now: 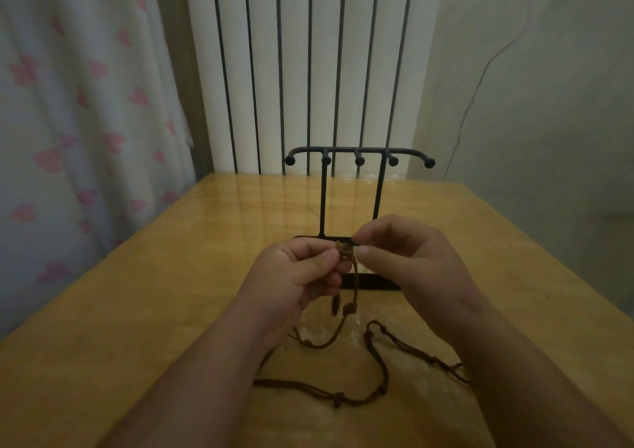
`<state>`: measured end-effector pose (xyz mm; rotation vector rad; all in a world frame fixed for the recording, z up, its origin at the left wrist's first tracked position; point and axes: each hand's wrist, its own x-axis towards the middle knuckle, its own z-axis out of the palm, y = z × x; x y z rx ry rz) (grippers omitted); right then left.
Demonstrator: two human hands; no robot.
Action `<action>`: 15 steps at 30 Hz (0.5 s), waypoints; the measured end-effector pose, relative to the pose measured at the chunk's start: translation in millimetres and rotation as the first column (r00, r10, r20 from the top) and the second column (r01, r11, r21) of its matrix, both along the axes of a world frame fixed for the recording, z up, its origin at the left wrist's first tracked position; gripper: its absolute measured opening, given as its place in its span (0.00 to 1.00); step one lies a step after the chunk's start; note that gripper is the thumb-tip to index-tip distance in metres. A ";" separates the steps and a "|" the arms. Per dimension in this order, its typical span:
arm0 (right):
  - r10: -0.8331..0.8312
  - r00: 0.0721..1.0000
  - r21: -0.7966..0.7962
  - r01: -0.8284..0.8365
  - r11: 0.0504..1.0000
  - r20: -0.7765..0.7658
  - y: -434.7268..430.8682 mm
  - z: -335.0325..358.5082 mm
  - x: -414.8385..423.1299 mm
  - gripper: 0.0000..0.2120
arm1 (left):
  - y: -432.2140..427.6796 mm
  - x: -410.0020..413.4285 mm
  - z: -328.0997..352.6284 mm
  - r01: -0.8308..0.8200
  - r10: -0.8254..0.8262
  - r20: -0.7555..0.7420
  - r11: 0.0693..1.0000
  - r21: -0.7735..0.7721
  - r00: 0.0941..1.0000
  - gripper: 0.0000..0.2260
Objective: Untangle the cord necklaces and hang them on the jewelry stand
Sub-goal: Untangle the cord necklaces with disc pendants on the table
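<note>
Stand (356,159) on glossy table (164,276); radiator (295,70), curtain (85,104) behind.

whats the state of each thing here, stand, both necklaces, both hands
jewelry stand: upright, hooks all bare
light brown necklace: knot held up, tail trailing onto the table
dark brown necklace: slack on the table, unheld
left hand: pinching the light brown necklace
right hand: pinching its knot
</note>
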<state>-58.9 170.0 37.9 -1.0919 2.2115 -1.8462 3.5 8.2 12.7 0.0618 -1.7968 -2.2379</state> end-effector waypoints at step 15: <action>-0.078 0.996 0.102 0.082 0.991 -0.039 -3.2 -0.4 1.4 0.04 | 1.1 0.7 2.3 0.002 -0.002 -0.024 1.000 -0.002 1.000 0.06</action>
